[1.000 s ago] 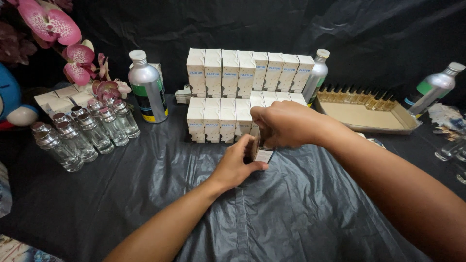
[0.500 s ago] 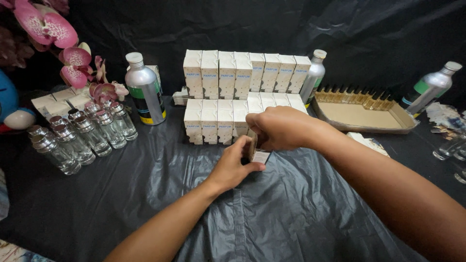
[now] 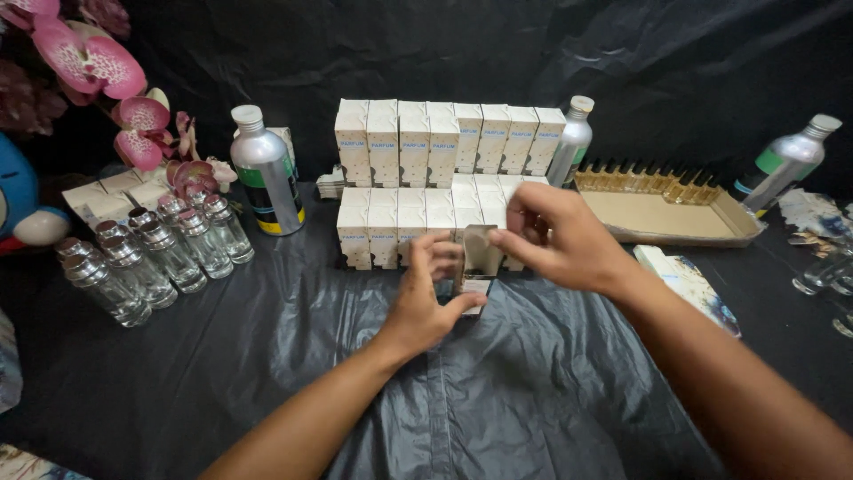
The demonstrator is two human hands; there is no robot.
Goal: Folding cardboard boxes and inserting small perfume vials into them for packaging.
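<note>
1. Small cream cardboard carton (image 3: 477, 262), upright with its top flap open, standing at the middle of the black plastic sheet (image 3: 498, 391), just in front of the lower row of boxes.
2. Held from the left by the left hand (image 3: 426, 298): thumb hooked under the carton's lower edge, fingers curled loosely along its side, a partly open grasp.
3. Pinched at the top flap by the right hand (image 3: 560, 236), thumb and forefinger closed on the flap, the other fingers spread above it.
4. Directly behind, two tiers of matching cream rectangular boxes (image 3: 426, 178), packed side by side, the upper tier set further back.
5. Just right of the upper tier, a slim silver metal bottle with a white cap (image 3: 573, 138).
6. Further right, a shallow tan cardboard tray (image 3: 675, 218) with a row of small amber vials (image 3: 649, 178) along its back wall, and a tilted silver bottle with a green label (image 3: 786, 169) at its far end.
7. Left of the boxes, a tall silver bottle with a green and yellow band (image 3: 265, 173).
8. Near that, a cluster of clear glass bottles with silver collars (image 3: 151, 258).
9. At the far left corner, pink and white orchid flowers (image 3: 98, 80).
</note>
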